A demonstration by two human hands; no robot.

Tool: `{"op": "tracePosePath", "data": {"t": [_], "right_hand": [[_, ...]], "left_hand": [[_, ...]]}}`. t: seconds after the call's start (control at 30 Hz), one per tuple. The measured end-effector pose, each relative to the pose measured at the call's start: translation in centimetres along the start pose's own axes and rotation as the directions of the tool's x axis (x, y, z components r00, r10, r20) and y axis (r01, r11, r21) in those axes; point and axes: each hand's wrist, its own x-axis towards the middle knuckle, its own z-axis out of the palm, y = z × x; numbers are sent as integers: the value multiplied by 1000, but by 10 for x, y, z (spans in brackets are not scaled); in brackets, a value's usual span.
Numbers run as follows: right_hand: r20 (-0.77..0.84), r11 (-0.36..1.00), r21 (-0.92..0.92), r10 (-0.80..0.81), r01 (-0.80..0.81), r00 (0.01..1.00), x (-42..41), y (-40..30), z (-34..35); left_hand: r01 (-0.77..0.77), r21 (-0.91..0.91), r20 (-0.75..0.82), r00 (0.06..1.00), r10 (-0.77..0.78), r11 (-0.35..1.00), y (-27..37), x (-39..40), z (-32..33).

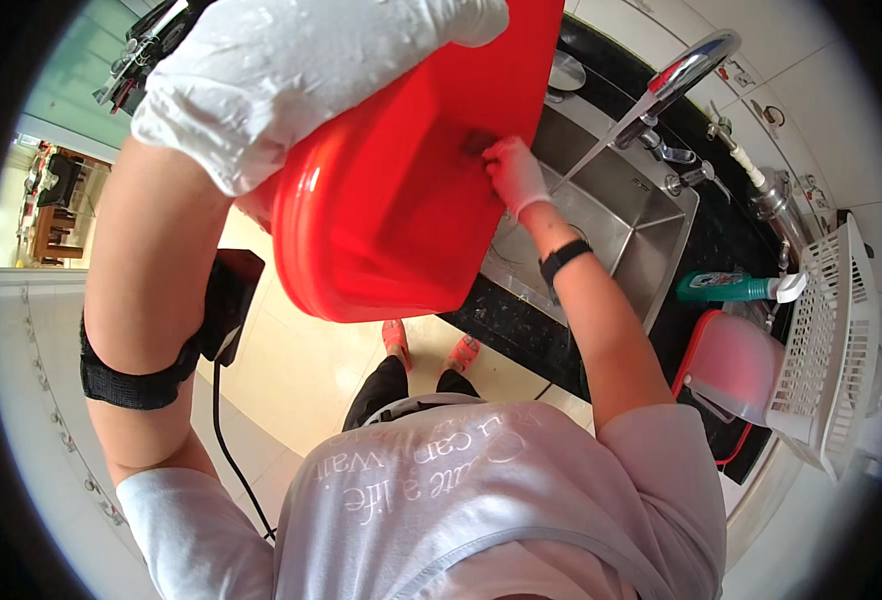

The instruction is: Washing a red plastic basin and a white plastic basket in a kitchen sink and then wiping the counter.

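A large red plastic tub [411, 217] is held tilted between my body and the sink. My left hand [351, 60], in a wet white glove, reaches over the tub's upper side and grips it. Against the tub's red wall rest the curled fingers of my right hand [517, 176], also in a thin pale glove. A blurred dark patch lies at those fingertips; whether it is a scrubber or a shadow I cannot tell. Water runs from the chrome faucet [692, 67] into the stainless steel sink [598, 217], beside my right hand.
A green spray bottle [726, 286] lies on the black stone counter [512, 315]. Near it are a pinkish translucent container [733, 360] and a white plastic basket [823, 345] on its side. A black device [235, 300] with a cable is strapped to my left arm.
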Motion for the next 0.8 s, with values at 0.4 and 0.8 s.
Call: {"op": "tracePosePath", "data": {"t": [0.4, 0.8], "right_hand": [[98, 919, 284, 255, -272, 962, -17, -12, 5], [278, 803, 538, 118, -256, 953, -86, -9, 74]], "left_hand": [[39, 92, 19, 999, -41, 995, 21, -10, -1], [91, -16, 142, 986, -88, 996, 28, -12, -5]]}}
